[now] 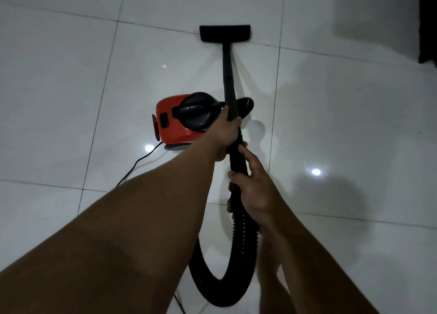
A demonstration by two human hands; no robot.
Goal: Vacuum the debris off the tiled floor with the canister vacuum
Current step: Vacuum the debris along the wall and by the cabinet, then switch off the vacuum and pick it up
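The tiled floor (71, 89) was glossy white, crossed by dark grout lines and spotted with light reflections. The red canister vacuum (179, 120) sat on it to the left of both hands, its black top handle facing up and its power cord (139, 162) trailing toward the lower left. The ribbed black hose (238, 233) looped down below the hands and curved back up behind the left forearm. The rigid black wand (228, 77) ran from the hands away to the floor nozzle (224, 33), which lay flat on a grout line, well beyond the canister. The left hand (224, 134) gripped the wand's lower end. The right hand (255, 191) gripped the hose just below it, fingers wrapped round.
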